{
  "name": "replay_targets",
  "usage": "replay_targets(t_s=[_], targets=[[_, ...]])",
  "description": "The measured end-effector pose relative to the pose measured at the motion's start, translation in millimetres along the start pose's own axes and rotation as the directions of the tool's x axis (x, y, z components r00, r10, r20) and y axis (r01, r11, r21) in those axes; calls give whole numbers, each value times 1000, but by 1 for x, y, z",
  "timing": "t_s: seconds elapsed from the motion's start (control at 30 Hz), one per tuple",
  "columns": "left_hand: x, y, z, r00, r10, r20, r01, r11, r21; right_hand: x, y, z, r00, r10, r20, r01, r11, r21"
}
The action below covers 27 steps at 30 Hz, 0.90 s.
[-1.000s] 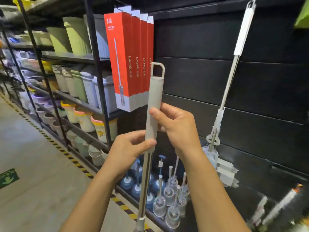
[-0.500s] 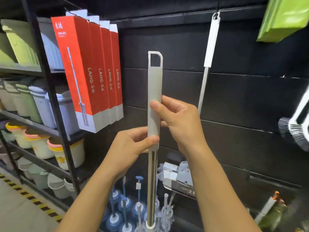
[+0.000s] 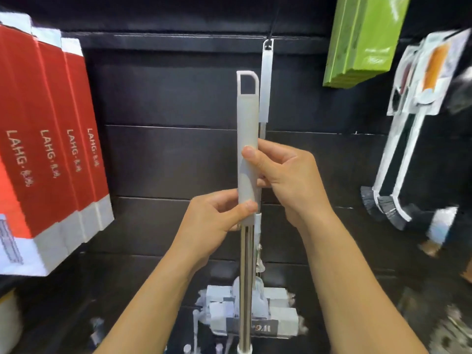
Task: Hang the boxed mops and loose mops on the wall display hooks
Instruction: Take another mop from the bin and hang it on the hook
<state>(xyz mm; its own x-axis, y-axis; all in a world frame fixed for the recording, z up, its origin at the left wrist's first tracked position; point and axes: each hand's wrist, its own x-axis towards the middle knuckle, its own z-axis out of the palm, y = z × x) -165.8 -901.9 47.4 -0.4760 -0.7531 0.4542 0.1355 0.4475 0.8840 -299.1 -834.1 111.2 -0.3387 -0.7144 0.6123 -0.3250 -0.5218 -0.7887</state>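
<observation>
I hold a loose mop (image 3: 247,129) upright in front of the black wall, its grey handle ending in a hanging loop at the top. My left hand (image 3: 217,221) grips the bottom of the grey grip, where the steel pole starts. My right hand (image 3: 283,175) grips the handle higher up, thumb across its front. Just behind, a second loose mop (image 3: 265,80) hangs from a wall hook (image 3: 268,44); its white head shows low down. Several red boxed mops (image 3: 51,149) hang at the left.
A green box (image 3: 362,39) hangs at the upper right. Packaged brushes (image 3: 419,123) with dark bristles hang on the right of the black slat wall (image 3: 166,98). More goods lie blurred along the bottom.
The view has swung right: the red boxes slid to the left edge and the hanging mop now stands directly behind the one I hold. Both hands keep the same grip.
</observation>
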Motion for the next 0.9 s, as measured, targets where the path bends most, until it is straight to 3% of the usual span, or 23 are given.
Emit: replay_targets(t_s=[0.23,0.53,0.9], targets=[[52,-6,8,998,9,69,-6,999,-38,35,10,-11,993,2,-120,-11,997,-73],[111,2,20,996,59,69,-59,998,5,93,15,-31,992,-42,-119,34,997,-63],[169,39,25,969,242,41,-245,965,91,157,-16,-46,986,-126,-107,122,991,-48]])
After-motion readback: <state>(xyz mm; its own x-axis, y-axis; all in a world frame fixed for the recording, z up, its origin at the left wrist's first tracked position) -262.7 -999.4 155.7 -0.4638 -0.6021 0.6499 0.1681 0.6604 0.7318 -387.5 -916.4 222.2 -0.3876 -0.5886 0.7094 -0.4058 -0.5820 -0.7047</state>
